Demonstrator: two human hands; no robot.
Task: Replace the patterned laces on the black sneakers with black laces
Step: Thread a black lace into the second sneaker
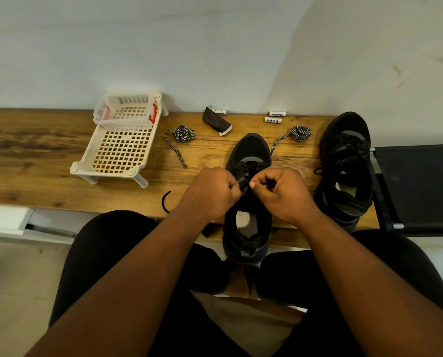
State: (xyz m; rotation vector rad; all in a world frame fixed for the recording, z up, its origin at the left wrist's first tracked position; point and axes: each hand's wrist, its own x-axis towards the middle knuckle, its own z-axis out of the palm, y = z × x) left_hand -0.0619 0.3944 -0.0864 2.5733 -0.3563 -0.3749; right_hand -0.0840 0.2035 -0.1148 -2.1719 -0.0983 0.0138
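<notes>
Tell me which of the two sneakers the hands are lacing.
The middle sneaker, overhanging the table's near edge: both hands pinch its black lace. The other sneaker stands untouched at the right, already black-laced.

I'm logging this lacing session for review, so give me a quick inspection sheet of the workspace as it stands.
Surface: wooden table against a white wall.
Job's things: near sneaker at the table's front edge, its heel overhanging, with black lace in it; far sneaker to the right, laced black; two patterned laces lying coiled and loose on the table.
Clutter: white plastic basket rack, dark pouch, three batteries, black loop.
Hands: left hand and right hand both pinch the black lace over the near sneaker.
Cables: nothing seen.
Surroundings: black stool on the right.
</notes>
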